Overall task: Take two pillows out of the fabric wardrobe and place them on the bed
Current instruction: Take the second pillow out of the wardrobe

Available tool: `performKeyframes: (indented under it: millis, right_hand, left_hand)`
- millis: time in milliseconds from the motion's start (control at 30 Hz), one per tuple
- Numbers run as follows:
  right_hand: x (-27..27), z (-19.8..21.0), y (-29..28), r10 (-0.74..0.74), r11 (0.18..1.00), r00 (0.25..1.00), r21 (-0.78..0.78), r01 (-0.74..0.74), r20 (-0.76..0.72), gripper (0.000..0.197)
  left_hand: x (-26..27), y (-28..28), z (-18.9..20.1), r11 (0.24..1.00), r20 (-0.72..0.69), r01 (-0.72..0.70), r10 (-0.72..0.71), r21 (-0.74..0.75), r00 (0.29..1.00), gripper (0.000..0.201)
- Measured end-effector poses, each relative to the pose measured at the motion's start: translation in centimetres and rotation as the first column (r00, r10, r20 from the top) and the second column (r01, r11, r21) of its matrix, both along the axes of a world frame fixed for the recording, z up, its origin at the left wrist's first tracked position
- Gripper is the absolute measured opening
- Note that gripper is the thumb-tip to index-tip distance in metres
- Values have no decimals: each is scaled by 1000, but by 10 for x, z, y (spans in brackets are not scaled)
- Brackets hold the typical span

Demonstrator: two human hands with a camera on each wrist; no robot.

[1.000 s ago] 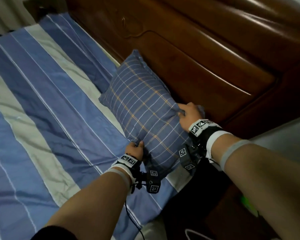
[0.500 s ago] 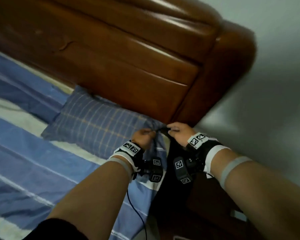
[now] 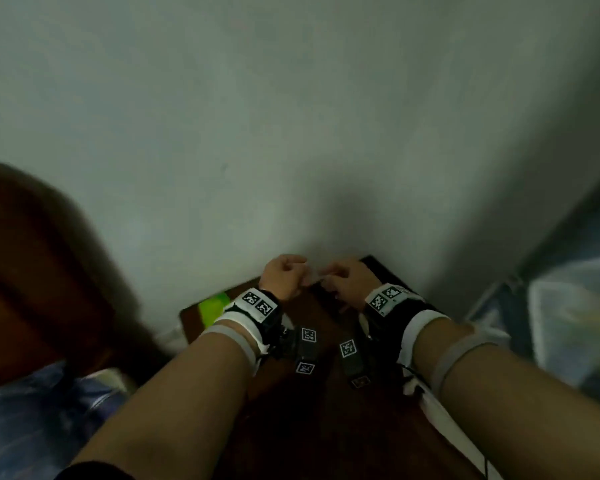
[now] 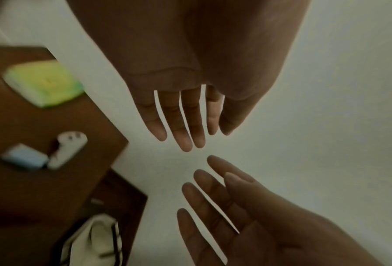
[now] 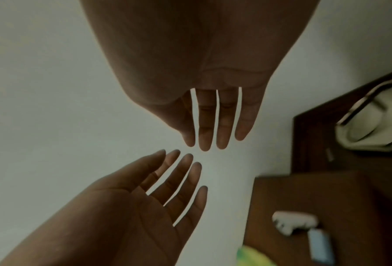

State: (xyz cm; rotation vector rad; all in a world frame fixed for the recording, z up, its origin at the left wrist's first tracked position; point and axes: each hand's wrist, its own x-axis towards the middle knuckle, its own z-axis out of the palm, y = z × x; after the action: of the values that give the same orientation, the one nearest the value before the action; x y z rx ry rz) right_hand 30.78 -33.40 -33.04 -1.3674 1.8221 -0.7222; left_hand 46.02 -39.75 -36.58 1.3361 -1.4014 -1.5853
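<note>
From my head view, my left hand (image 3: 284,278) and right hand (image 3: 347,282) hover close together in front of me, over a dark nightstand (image 3: 326,410) against the wall (image 3: 291,116). No pillow is in either grip. A corner of the bed (image 3: 32,410) lies low to the left of my left hand, the headboard (image 3: 32,254) above it; no pillow shows there in this view, and I cannot see the wardrobe.

At my left wrist, my fingers (image 4: 185,126) are straight and spread, holding nothing; the right hand's fingertips nearly meet them. A green pack (image 4: 44,82) lies on the nightstand off to the side.

At my right wrist, the same: fingers (image 5: 213,122) straight, grip empty.

I judge I am between pillows, heading for the wardrobe; how many are placed I cannot tell.
</note>
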Motion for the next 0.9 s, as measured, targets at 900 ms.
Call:
performKeyframes:
  millis: [900]
  right_hand:
    - [-546, -125, 420, -925, 378, 353, 387, 841, 137, 25]
  left_hand:
    - [-638, 306, -110, 525, 248, 832, -842, 178, 479, 23]
